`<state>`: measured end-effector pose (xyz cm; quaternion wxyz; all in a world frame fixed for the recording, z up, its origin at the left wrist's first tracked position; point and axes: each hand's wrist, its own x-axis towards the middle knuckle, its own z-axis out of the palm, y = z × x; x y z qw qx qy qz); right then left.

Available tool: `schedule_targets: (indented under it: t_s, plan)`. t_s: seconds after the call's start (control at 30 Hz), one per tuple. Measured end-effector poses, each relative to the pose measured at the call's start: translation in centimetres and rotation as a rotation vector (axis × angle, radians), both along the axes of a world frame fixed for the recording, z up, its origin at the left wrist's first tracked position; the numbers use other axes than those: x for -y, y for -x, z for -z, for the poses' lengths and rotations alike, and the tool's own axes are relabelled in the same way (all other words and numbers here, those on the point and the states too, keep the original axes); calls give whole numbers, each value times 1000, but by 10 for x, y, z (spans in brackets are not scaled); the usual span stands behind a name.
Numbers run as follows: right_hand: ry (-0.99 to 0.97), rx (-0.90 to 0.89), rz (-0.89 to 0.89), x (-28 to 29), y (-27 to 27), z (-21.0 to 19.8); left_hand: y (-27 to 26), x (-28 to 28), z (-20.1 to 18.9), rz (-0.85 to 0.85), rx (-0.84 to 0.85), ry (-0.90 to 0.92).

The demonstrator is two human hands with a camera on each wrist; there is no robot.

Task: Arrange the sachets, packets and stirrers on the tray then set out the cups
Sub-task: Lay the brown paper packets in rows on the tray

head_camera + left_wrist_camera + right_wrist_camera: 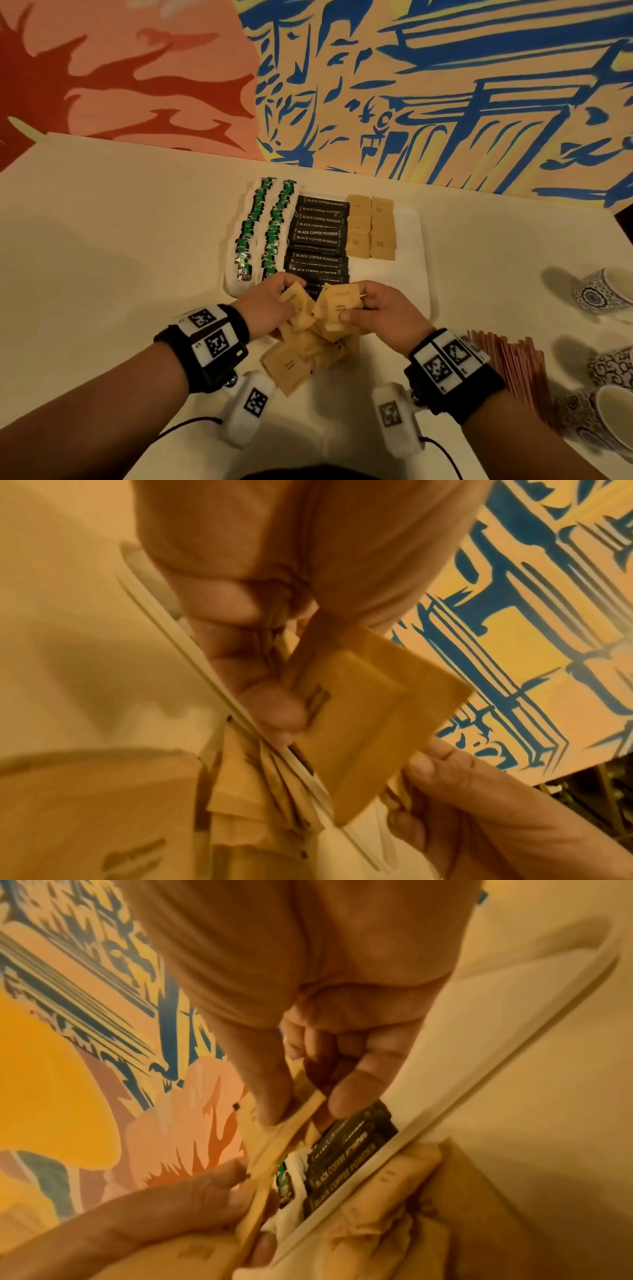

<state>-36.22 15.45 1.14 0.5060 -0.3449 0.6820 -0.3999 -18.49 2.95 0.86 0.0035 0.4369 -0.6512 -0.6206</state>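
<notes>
Behind the white table (102, 240) stands a painted wall (445, 85), orange and red on one side, blue and yellow on the other. On the table lies a white tray (416, 274), the landmark for everything else.

On the tray are two rows of green tea bags (270, 226) at its left side, one long column of black coffee sticks (318, 240) in the middle, and two short columns of brown sugar sachets (371, 228) to the right of the coffee; the overlap hides how many are in each.

Just in front of the tray's near edge, a loose heap of brown sachets (301, 359) lies on the table, too jumbled to count. Above that heap, the left hand (265, 310) grips a small bunch of sachets (298, 308), fingers curled round them. The right hand (383, 311) pinches another small bunch (337, 308) between thumb and fingers, touching the left hand's bunch.

Right of the tray and nearer the person lies a bundle of reddish stirrers (513, 363). Beyond them, three patterned cups (603, 291) stand at the table's right edge.
</notes>
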Motion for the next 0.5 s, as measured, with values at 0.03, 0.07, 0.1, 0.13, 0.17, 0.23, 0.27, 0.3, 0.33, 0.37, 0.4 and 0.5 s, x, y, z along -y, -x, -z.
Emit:
schedule_targets:
  t_s: [0.03,0.07,0.1,0.13,0.17,0.23,0.27,0.3,0.33,0.37,0.4,0.5]
  plan:
    - [2,25,18,5,-3,3,4,-1,1,-38,-27,-31]
    - [0,34,39,9,-6,5,8,-1,1,-74,-51,-65]
    - [-3,23,59,12,-8,8,11,-2,1,-105,-64,-102]
    - [-7,13,79,15,-9,10,14,-3,2,-133,-73,-144]
    - [-9,21,102,18,-11,11,16,-3,2,-157,-82,-186]
    - [-4,71,140,23,-14,11,18,-5,3,-180,-116,-245]
    - [3,87,148,25,-16,11,19,-5,5,-174,-130,-245]
    - [9,94,147,27,-17,11,19,-4,7,-159,-139,-237]
    - [16,102,148,28,-18,11,18,-3,8,-141,-148,-230]
    - [22,105,153,29,-18,11,18,-2,10,-132,-156,-228]
    - [28,107,164,30,-17,12,19,0,11,-132,-165,-230]
    - [36,67,204,29,-11,15,20,6,13,-136,-173,-221]
